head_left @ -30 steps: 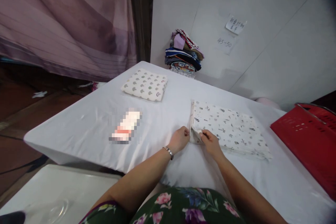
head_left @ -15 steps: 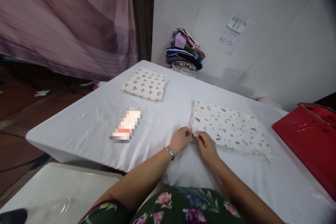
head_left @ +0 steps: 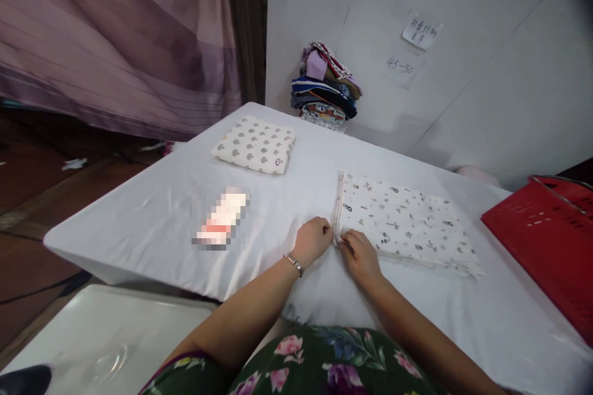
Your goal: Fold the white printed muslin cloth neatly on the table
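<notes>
A folded white cloth (head_left: 407, 222) with small grey prints lies in layers on the white-covered table, right of centre. At its near left corner, my right hand (head_left: 362, 256) pinches the edge between thumb and fingers. My left hand (head_left: 314, 241), with a metal band on its wrist, is closed against the left edge of the same corner; its fingertips are partly hidden. Farther back on the left sits a smaller folded cloth (head_left: 254, 145) with grey mushroom-like prints, touched by neither hand.
A pixelated phone-like object (head_left: 222, 219) lies on the table (head_left: 152, 216), left of my hands. At the right edge stands a red basket (head_left: 546, 247). Stacked folded fabrics (head_left: 327, 89) rise behind the table by the wall. A white surface (head_left: 102, 339) is at lower left.
Both hands have shifted slightly left and away from me, still at the cloth's corner. The cloth's left edge moved a little with them, and the view tilted slightly.
</notes>
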`<state>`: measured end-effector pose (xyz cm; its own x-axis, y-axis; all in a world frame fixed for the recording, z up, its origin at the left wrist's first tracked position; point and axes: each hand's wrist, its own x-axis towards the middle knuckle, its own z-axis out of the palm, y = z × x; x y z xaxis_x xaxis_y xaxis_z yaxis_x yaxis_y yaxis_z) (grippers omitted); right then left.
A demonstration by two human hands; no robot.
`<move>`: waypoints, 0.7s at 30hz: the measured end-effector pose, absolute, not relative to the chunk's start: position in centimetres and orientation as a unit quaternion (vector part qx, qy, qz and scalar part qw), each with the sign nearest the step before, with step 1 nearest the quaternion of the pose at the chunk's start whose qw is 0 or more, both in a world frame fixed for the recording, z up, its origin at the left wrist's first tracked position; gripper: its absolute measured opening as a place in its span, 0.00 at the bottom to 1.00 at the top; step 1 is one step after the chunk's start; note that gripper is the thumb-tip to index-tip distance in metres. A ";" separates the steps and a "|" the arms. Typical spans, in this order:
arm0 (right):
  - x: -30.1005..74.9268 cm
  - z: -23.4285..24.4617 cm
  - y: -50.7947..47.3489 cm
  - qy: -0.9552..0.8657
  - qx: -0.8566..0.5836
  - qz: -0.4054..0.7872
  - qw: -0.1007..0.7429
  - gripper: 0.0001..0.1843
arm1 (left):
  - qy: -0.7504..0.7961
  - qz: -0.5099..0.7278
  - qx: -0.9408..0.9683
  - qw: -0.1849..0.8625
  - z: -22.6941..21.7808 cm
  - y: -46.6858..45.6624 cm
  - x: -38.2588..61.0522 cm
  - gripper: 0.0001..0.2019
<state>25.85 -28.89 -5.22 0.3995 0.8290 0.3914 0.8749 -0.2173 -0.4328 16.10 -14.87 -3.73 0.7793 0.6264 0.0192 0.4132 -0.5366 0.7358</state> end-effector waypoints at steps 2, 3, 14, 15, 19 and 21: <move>25.7 -5.1 -28.8 -0.549 -0.782 -0.036 0.294 0.08 | 0.283 0.135 0.875 0.369 -3.7 -14.8 16.0 0.10; 25.7 -5.0 -28.8 -0.545 -0.784 -0.033 0.295 0.08 | 0.271 0.133 0.879 0.370 -3.7 -14.9 16.0 0.10; 26.8 -4.4 -29.2 -0.432 -0.793 0.079 0.423 0.10 | 0.232 0.087 0.902 0.354 -3.9 -15.3 15.9 0.11; 26.8 -4.4 -29.2 -0.426 -0.792 0.076 0.431 0.10 | 0.229 0.084 0.905 0.348 -4.0 -15.3 15.9 0.11; 26.3 -4.3 -29.1 -0.506 -0.773 0.062 0.377 0.08 | 0.235 0.079 0.906 0.342 -4.2 -15.3 15.9 0.09; 25.9 -4.2 -29.0 -0.536 -0.771 0.054 0.339 0.08 | 0.241 0.083 0.903 0.344 -4.2 -15.3 15.9 0.08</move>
<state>25.92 -29.03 -4.21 0.4186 0.8635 0.2812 0.7910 -0.1945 -0.5801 15.91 -15.31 -4.21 0.8699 0.4930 -0.0160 0.3785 -0.6463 0.6626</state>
